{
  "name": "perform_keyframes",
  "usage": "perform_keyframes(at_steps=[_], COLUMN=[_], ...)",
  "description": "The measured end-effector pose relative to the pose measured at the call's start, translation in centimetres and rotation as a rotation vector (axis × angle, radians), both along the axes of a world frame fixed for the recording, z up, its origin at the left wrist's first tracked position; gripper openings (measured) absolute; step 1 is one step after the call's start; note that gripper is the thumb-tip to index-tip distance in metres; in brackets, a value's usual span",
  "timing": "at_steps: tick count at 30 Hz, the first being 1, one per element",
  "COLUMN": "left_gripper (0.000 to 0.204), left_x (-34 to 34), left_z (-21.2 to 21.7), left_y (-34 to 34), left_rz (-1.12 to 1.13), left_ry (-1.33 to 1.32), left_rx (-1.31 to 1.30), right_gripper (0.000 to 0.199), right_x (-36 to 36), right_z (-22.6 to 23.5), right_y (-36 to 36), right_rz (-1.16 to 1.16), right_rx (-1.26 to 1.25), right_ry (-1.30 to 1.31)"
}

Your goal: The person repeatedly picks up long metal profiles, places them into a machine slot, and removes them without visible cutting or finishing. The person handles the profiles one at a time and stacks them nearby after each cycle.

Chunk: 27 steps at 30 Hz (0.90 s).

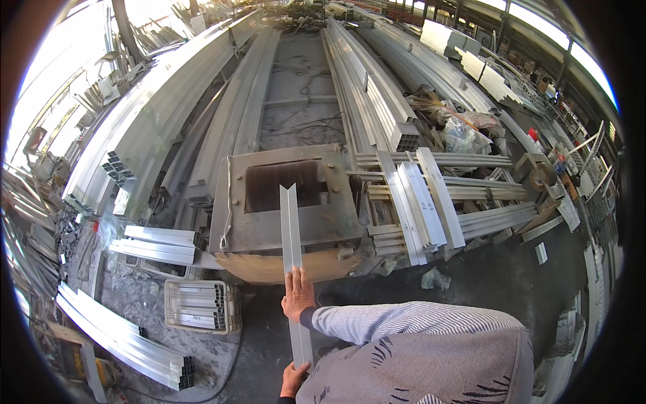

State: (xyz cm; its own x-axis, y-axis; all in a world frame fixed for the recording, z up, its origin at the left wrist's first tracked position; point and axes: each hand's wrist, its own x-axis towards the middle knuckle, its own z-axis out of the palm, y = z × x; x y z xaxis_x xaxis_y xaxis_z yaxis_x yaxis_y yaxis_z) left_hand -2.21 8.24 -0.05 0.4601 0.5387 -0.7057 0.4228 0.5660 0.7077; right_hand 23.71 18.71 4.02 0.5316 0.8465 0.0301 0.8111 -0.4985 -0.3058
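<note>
The person holds 1 long aluminium angle profile (292, 259) with both hands, and it runs from the body toward 12 o'clock, with its notched far end lying over the dark opening of the metal machine table (286, 202). The hand nearer the table (298, 296) lies flat on top of the profile with fingers spread and pointing forward — it presses more than it grips. The hand at the near end (293, 378) is closed around the profile end, close to the body. I cannot tell for sure which one is the left and which the right, because the sleeves cross under the grey garment. To do this step well, I think the profile should stay flat and straight on the table, the upper hand pressing down evenly and the near hand only guiding, so the piece does not twist. At 9 o'clock a white plastic crate (202, 306) with short cut pieces stands on the floor, and at 3 o'clock a stack of profiles (431, 198) lies across others.
</note>
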Motion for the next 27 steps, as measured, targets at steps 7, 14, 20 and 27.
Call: perform_keyframes(at_steps=[7,14,20,27], left_gripper=[0.033,0.034,0.041,0.04], left_x=[5.1,19.9,28.2,22.1], left_z=[0.8,5.1,8.0,3.6], left_y=[4.5,16.5,23.0,18.2], left_rz=[0.049,-0.005,-0.048,-0.18], left_ry=[-0.085,-0.174,-0.195,-0.164], left_rx=[-0.001,0.024,-0.047,0.013], right_gripper=[0.08,0.078,0.072,0.077], right_x=[5.0,18.9,27.5,21.7], right_z=[0.8,4.9,7.5,4.4], right_y=[4.6,16.5,22.4,16.1], right_rz=[-0.011,-0.091,-0.188,-0.128], right_rx=[0.15,0.094,0.079,0.18], right_ry=[0.027,-0.033,-0.045,-0.122])
